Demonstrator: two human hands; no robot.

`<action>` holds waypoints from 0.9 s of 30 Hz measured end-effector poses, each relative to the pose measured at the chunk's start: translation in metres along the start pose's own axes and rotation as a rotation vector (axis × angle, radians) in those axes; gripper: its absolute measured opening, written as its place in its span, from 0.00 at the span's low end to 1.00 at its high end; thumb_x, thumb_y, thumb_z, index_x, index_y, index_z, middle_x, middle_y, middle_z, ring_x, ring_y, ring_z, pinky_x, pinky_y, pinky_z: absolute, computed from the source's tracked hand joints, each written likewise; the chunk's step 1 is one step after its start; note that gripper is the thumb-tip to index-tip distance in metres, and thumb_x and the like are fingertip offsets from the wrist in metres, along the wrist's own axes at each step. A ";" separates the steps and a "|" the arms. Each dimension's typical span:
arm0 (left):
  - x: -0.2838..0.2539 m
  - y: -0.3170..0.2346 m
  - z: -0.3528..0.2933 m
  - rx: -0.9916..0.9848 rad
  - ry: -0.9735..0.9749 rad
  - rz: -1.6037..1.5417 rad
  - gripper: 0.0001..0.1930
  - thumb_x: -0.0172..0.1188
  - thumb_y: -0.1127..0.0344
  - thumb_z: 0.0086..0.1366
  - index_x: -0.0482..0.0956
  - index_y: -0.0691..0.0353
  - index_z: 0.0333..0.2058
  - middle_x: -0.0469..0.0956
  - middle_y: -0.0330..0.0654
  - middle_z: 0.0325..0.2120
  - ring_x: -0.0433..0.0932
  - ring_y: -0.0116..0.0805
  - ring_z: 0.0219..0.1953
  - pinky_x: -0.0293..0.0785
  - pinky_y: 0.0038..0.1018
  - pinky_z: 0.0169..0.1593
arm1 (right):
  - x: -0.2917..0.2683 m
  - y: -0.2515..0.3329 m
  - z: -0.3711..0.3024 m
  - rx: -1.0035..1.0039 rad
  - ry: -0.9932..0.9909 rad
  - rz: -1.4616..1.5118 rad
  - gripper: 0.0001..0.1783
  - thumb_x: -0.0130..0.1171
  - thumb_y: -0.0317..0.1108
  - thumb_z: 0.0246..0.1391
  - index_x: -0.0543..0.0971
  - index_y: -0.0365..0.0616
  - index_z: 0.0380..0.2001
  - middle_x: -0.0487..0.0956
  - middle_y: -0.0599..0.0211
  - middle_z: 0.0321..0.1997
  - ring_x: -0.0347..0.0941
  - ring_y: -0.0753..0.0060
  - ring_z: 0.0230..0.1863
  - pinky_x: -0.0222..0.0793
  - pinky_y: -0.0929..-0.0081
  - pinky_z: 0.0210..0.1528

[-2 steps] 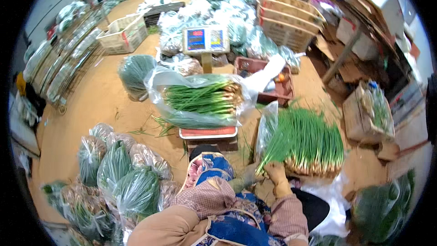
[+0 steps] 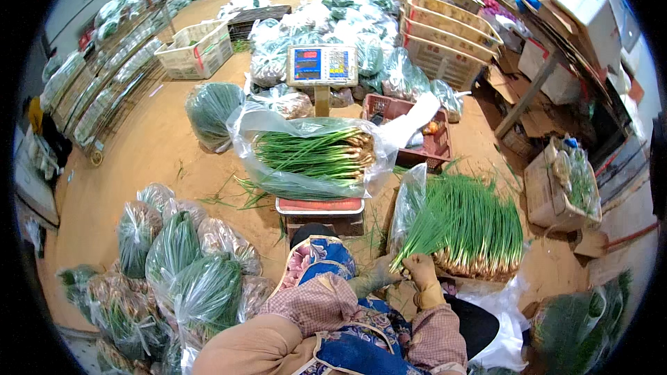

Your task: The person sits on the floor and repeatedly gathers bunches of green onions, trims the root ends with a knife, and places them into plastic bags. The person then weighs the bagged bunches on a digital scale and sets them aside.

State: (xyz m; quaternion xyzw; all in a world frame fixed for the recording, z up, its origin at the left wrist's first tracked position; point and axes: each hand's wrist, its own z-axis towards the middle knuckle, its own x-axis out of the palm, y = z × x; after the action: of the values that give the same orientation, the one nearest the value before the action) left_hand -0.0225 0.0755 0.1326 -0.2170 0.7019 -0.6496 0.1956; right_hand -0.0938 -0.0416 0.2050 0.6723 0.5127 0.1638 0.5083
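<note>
A small bunch of spring onions (image 2: 417,239) slants in front of my lap, its pale ends toward me and its green tops over a larger pile. My left hand (image 2: 377,274), in a greyish glove, is closed around the pale ends from the left. My right hand (image 2: 421,274), in a tan glove, pinches the same ends from the right. Some of the fingers are hidden by the hands themselves. Just beyond and to the right lies the pile of spring onions (image 2: 479,229), white ends toward me. A clear plastic bag (image 2: 408,201) lies left of it.
Ahead, a scale (image 2: 322,66) bears an opened bag of spring onions (image 2: 313,156). A red-brown crate (image 2: 435,146) stands behind it. Filled bags (image 2: 201,292) crowd the left; white plastic (image 2: 504,319) lies on the right. Stacked crates (image 2: 445,35) stand farther back.
The whole view has shifted slightly. Both hands stay at the pale ends of the small bunch, with little visible movement.
</note>
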 end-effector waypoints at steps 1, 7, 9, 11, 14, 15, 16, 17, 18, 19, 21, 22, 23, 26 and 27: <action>-0.002 -0.006 -0.006 -0.029 -0.004 -0.050 0.26 0.64 0.60 0.44 0.68 0.63 0.42 0.74 0.41 0.30 0.71 0.28 0.31 0.70 0.27 0.36 | 0.004 0.001 -0.002 0.015 0.025 0.053 0.09 0.56 0.33 0.44 0.72 0.37 0.22 0.73 0.67 0.16 0.67 0.79 0.16 0.61 0.81 0.17; -0.011 0.018 0.000 -0.157 0.074 0.204 0.35 0.64 0.55 0.41 0.63 0.63 0.48 0.72 0.51 0.37 0.72 0.46 0.40 0.67 0.35 0.43 | 0.005 0.012 -0.027 0.006 0.066 0.234 0.08 0.56 0.33 0.47 0.70 0.41 0.22 0.69 0.73 0.14 0.63 0.82 0.13 0.57 0.83 0.16; -0.018 0.055 0.012 0.001 -0.022 0.195 0.37 0.64 0.54 0.41 0.60 0.61 0.51 0.72 0.51 0.38 0.72 0.46 0.40 0.68 0.36 0.44 | 0.011 0.027 -0.034 0.012 0.063 0.196 0.08 0.56 0.31 0.46 0.71 0.37 0.25 0.70 0.70 0.15 0.64 0.80 0.14 0.57 0.83 0.15; -0.014 0.062 0.009 0.224 -0.028 0.361 0.40 0.63 0.52 0.42 0.57 0.59 0.54 0.72 0.51 0.39 0.72 0.46 0.40 0.68 0.35 0.45 | 0.008 0.031 -0.045 -0.129 0.046 0.094 0.07 0.56 0.29 0.45 0.72 0.36 0.27 0.70 0.68 0.17 0.65 0.79 0.16 0.58 0.80 0.15; -0.016 0.003 0.004 0.075 0.040 -0.026 0.35 0.65 0.54 0.44 0.62 0.63 0.49 0.72 0.44 0.38 0.71 0.36 0.40 0.68 0.29 0.44 | -0.023 -0.005 -0.031 -0.166 -0.104 0.169 0.05 0.57 0.30 0.45 0.73 0.40 0.24 0.73 0.72 0.20 0.65 0.84 0.16 0.57 0.85 0.15; -0.022 -0.022 -0.001 0.011 0.049 -0.129 0.33 0.66 0.55 0.44 0.64 0.65 0.47 0.72 0.42 0.38 0.71 0.32 0.40 0.68 0.27 0.44 | -0.029 0.019 -0.048 -0.068 -0.012 0.459 0.04 0.56 0.30 0.47 0.72 0.42 0.24 0.73 0.72 0.20 0.64 0.86 0.16 0.57 0.87 0.15; -0.027 -0.016 -0.003 -0.052 0.004 -0.055 0.32 0.65 0.56 0.44 0.65 0.65 0.46 0.73 0.43 0.37 0.72 0.32 0.38 0.68 0.27 0.43 | -0.033 0.040 -0.064 -0.040 0.052 0.432 0.04 0.55 0.30 0.48 0.71 0.42 0.23 0.72 0.73 0.18 0.64 0.87 0.15 0.57 0.89 0.15; -0.029 -0.015 -0.001 -0.111 -0.024 0.013 0.30 0.64 0.57 0.44 0.66 0.66 0.45 0.73 0.44 0.36 0.72 0.32 0.37 0.69 0.27 0.42 | -0.038 0.038 -0.070 -0.072 0.116 0.352 0.05 0.55 0.30 0.48 0.71 0.42 0.23 0.72 0.73 0.17 0.65 0.86 0.15 0.57 0.89 0.15; -0.028 -0.013 -0.003 -0.147 -0.030 0.023 0.30 0.64 0.57 0.44 0.67 0.66 0.44 0.74 0.44 0.35 0.72 0.32 0.37 0.69 0.27 0.41 | -0.043 0.034 -0.076 -0.101 0.183 0.269 0.05 0.55 0.31 0.49 0.71 0.42 0.23 0.72 0.72 0.16 0.66 0.84 0.14 0.58 0.88 0.15; -0.025 -0.021 -0.002 -0.178 -0.030 0.034 0.29 0.63 0.57 0.44 0.67 0.66 0.43 0.74 0.44 0.35 0.73 0.32 0.36 0.69 0.27 0.41 | -0.051 0.027 -0.083 0.012 0.285 0.278 0.06 0.55 0.32 0.48 0.71 0.42 0.23 0.73 0.71 0.16 0.67 0.83 0.15 0.59 0.88 0.15; -0.026 -0.029 -0.002 -0.205 -0.030 0.041 0.28 0.63 0.57 0.44 0.68 0.66 0.42 0.75 0.44 0.33 0.73 0.32 0.35 0.69 0.27 0.40 | -0.053 -0.010 -0.086 0.223 0.469 0.081 0.07 0.56 0.33 0.48 0.73 0.40 0.25 0.76 0.66 0.19 0.71 0.80 0.17 0.65 0.85 0.18; -0.025 -0.033 0.000 -0.201 -0.018 0.031 0.27 0.63 0.56 0.45 0.69 0.66 0.41 0.75 0.44 0.32 0.73 0.33 0.34 0.69 0.27 0.40 | -0.052 -0.044 -0.083 0.185 0.561 -0.243 0.12 0.56 0.38 0.47 0.75 0.40 0.28 0.77 0.61 0.22 0.74 0.72 0.21 0.69 0.77 0.23; -0.020 -0.039 0.001 -0.146 -0.017 0.022 0.27 0.63 0.55 0.45 0.69 0.66 0.41 0.75 0.44 0.32 0.73 0.33 0.34 0.69 0.27 0.39 | -0.054 -0.079 -0.070 0.001 0.602 -0.696 0.14 0.57 0.42 0.45 0.75 0.41 0.30 0.77 0.60 0.23 0.74 0.67 0.24 0.69 0.73 0.26; -0.030 -0.028 -0.005 -0.104 -0.044 0.012 0.27 0.63 0.54 0.46 0.69 0.65 0.42 0.75 0.45 0.32 0.73 0.33 0.34 0.69 0.27 0.39 | -0.031 -0.025 -0.061 -0.271 0.142 -0.794 0.20 0.57 0.46 0.44 0.74 0.42 0.36 0.77 0.58 0.27 0.73 0.62 0.27 0.68 0.73 0.29; -0.028 -0.021 -0.003 -0.091 -0.035 -0.013 0.27 0.63 0.55 0.46 0.69 0.65 0.42 0.75 0.45 0.32 0.73 0.33 0.34 0.69 0.27 0.40 | -0.024 0.009 -0.061 -0.282 -0.018 -0.647 0.20 0.57 0.45 0.43 0.74 0.43 0.37 0.76 0.58 0.25 0.73 0.61 0.26 0.67 0.72 0.29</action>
State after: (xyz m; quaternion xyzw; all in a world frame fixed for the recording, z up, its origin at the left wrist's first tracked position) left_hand -0.0002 0.0925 0.1540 -0.2414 0.7257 -0.6144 0.1937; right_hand -0.1444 -0.0302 0.2457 0.3995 0.6670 0.0576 0.6262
